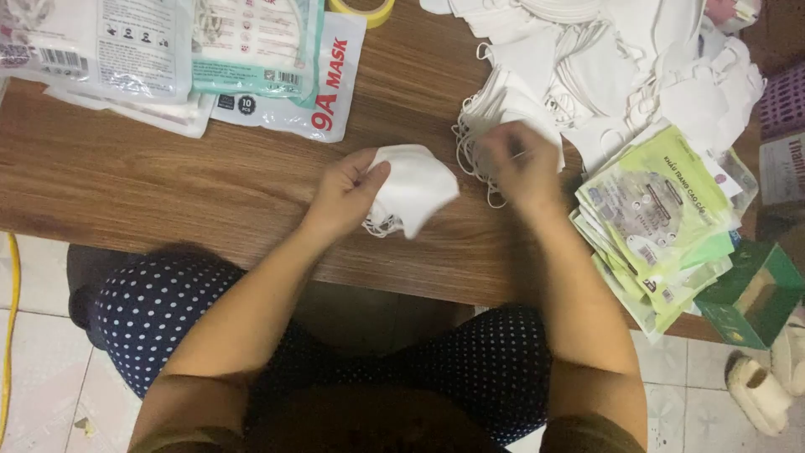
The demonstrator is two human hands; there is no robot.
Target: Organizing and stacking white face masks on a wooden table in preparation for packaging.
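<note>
Lap in dotted cloth; left hand [348, 189] pinches folded white masks [412, 189], right hand [516, 159], blurred, grip unclear, at mask pile [604, 67]. Best: grab one by its loop, stack edges flush.

A home packing spot: a wooden table [168, 180] on tiled floor [42, 335], heaped with loose white masks [637, 59], printed bags [662, 218], tape [365, 10], slippers [759, 390] nearby.

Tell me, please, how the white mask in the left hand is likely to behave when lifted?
The mask probably flops: its edges sag beyond the left hand. It seems light, pinched by fingertips alone. Its ear loops dangle underneath and may snag on the pile.
</note>
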